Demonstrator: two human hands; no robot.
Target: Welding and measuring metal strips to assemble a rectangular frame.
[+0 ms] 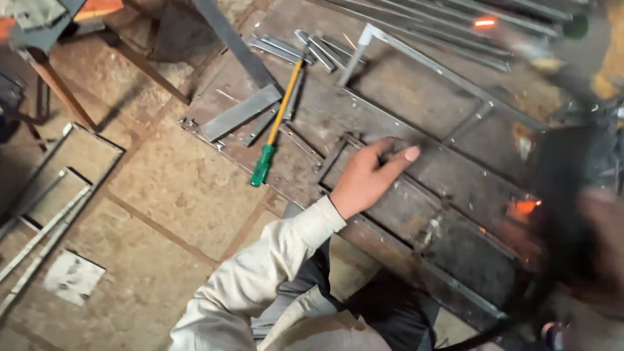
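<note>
**Left hand pressed on a steel frame while sparks glow at the right**

Hands first: the left hand [372, 174] lies palm down on a flat metal frame [448, 78], fingers stretched out and slightly apart, the fingertips [411, 153] resting on one of the frame's bars. It pinches nothing; it simply presses on the steel. A pale cream sleeve [260, 273] covers the arm up to the wrist. The right hand [601, 227] is only a blurred shape at the right edge, behind a dark blurred object, and I cannot tell whether it is spread or gripping anything.

The frame lies on a stone-tiled floor [162, 188], running from the upper middle down to the lower right, with thin cross bars inside it. An orange glow [523, 208] burns at the frame's lower right part, just beside the blurred dark shape.

To the left of the hand, well apart from it, lies a screwdriver [276, 127] with a yellow shaft and green handle, resting across a flat steel plate [240, 112]. Short metal strips [305, 49] lie above it, and long rods [455, 26] are heaped along the top. Another thin frame [45, 208] lies at the far left, next to a small pale square plate [73, 278].
</note>
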